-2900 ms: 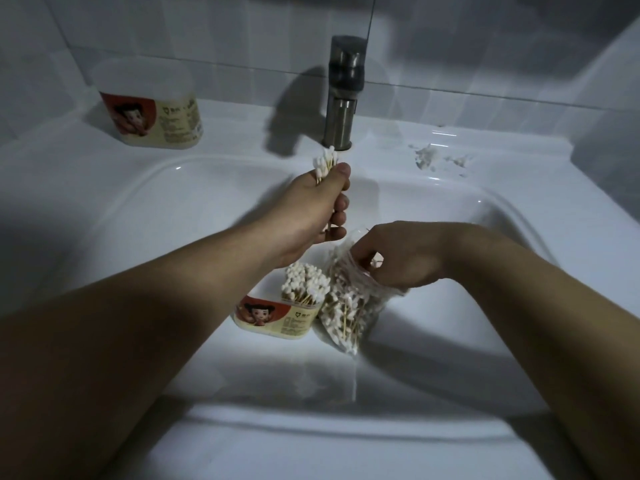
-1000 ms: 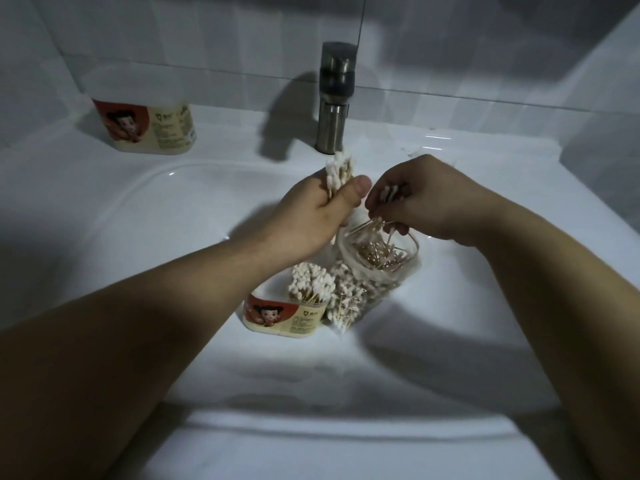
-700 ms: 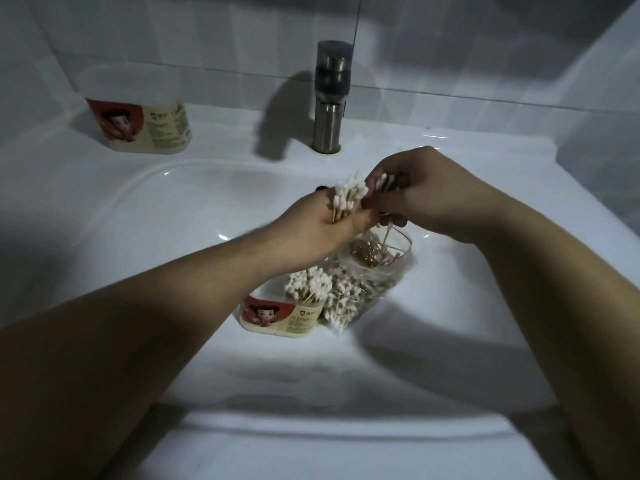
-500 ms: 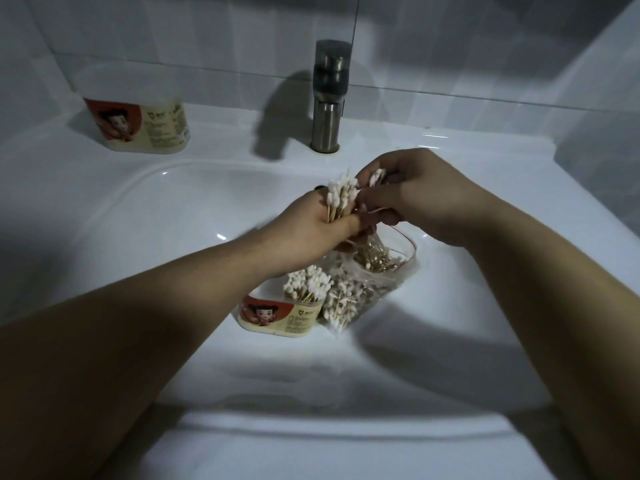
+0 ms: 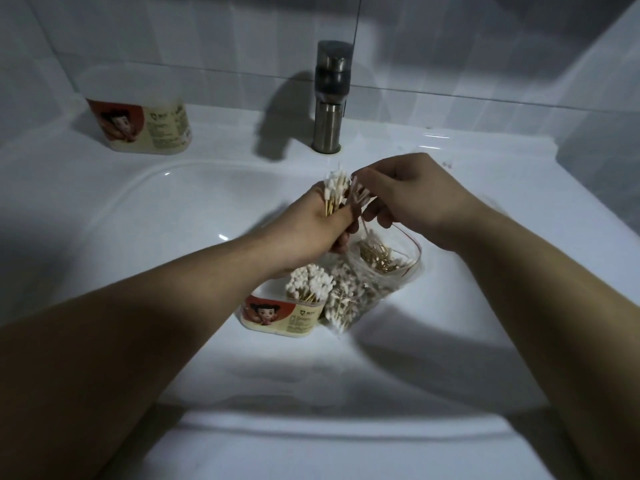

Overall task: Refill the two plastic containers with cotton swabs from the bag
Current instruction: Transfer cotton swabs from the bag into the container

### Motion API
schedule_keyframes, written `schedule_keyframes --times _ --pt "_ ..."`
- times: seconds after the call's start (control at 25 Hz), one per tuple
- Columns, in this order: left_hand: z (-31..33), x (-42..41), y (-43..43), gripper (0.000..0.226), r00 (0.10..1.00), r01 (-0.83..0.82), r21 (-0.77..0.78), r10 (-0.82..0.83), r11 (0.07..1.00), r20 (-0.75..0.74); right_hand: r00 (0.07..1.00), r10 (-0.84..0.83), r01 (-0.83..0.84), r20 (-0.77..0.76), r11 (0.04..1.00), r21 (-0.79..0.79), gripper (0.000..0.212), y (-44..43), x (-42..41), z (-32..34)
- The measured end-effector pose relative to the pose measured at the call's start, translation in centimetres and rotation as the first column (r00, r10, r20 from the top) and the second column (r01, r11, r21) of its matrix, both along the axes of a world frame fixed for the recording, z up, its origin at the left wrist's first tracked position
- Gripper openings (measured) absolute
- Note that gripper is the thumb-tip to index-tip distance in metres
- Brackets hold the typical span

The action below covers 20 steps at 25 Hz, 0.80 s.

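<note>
My left hand [image 5: 311, 226] grips an upright bundle of cotton swabs [image 5: 335, 192] above the sink basin. Beside it my right hand [image 5: 412, 195] pinches a few more swabs [image 5: 360, 199] against that bundle. Just below the hands lies the clear plastic bag [image 5: 374, 271], mouth open, with several swabs inside. To the bag's left a labelled plastic container [image 5: 284, 313] stands in the basin with swabs sticking up from its right part. A second labelled container [image 5: 142, 124] stands on the sink ledge at the back left.
A steel faucet [image 5: 330, 98] rises at the back centre of the white sink [image 5: 138, 209]. Tiled walls close off the back and right side. Small crumbs lie on the ledge right of the faucet.
My right hand came up out of the bag with a few swabs and moved them to the bundle in my left hand, which has grown and lowered slightly.
</note>
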<state>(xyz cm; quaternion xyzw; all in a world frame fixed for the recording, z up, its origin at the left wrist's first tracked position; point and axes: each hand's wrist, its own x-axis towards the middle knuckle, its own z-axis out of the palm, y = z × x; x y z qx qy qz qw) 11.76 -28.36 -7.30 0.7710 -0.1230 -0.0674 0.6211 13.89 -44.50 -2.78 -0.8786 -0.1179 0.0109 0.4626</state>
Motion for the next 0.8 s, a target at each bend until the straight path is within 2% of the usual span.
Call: schedule_keyframes --times 0.28,0.4,0.48,0.52,0.68,0.8 --pt "-0.1 -0.1 -0.2 0.018 0.996 -0.044 -0.046 0.04 0.998 -0.081 0.997 0.07 -0.071 -0.02 0.996 -0.047 0.03 0.1 -0.4 0.1" --pt "0.3 0.0 -0.4 0.02 0.982 -0.118 -0.125 0.097 0.985 -0.162 0.982 0.173 -0.179 -0.08 0.981 -0.076 0.029 -0.1 -0.6 0.2" --pt "0.7 0.0 -0.2 0.02 0.965 -0.188 -0.21 0.141 0.96 -0.22 0.965 0.234 -0.248 -0.121 0.961 -0.121 0.042 -0.1 -0.7 0.0" --pt "0.9 0.1 -0.1 0.021 0.96 -0.205 -0.243 0.146 0.948 -0.241 0.964 0.236 -0.252 -0.119 0.957 -0.144 0.047 -0.1 -0.8 0.0" --pt "0.9 0.2 0.0 0.022 0.949 -0.246 -0.256 0.178 0.935 -0.26 0.98 0.186 -0.193 -0.068 0.973 -0.128 0.04 0.2 -0.9 0.0" --pt "1.0 0.7 0.3 0.017 0.92 -0.369 -0.328 0.291 0.87 -0.263 0.988 0.139 -0.152 -0.07 0.962 -0.227 0.05 -0.1 -0.9 0.4"
